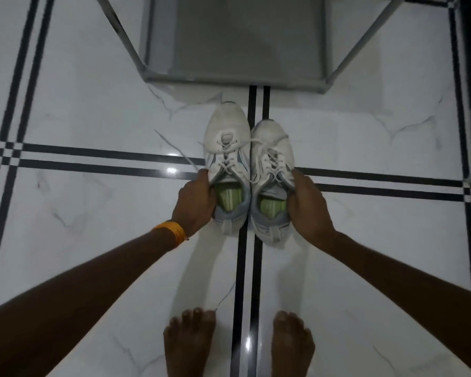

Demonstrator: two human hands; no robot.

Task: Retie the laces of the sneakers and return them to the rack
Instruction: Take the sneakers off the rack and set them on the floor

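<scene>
A pair of white lace-up sneakers with pale blue-grey trim and light green insoles is held side by side, toes pointing away from the person toward the grey metal-framed shoe rack (237, 36) at the top of the view. The left white sneaker (227, 148) sits slightly further forward than the right white sneaker (272, 159), and their inner sides touch. No brand name or writing can be read on either shoe; only faint blue-grey side stripes show.

The left hand (195, 204) wraps the outer side of the left sneaker at the collar, thumb toward the opening, its grip closed on that shoe. An orange band (172, 232) circles the left wrist. The right hand (309, 205) does the same on the outer side of the right sneaker, grip closed on the heel collar.

The white laces (174, 149) are loose: one long strand trails out to the left of the left sneaker, and another strand from the right sneaker crosses over toward the left one. Whether any knot is tied cannot be told.

Whether the soles rest on the floor or hang just above it cannot be told. The glossy white marble-patterned floor (93, 104) carries paired black inlay lines that cross beneath the shoes. Two bare feet (191, 341) stand at the bottom edge, either side of the black lines. The rack's lowest shelf, just beyond the toes, holds nothing visible.
</scene>
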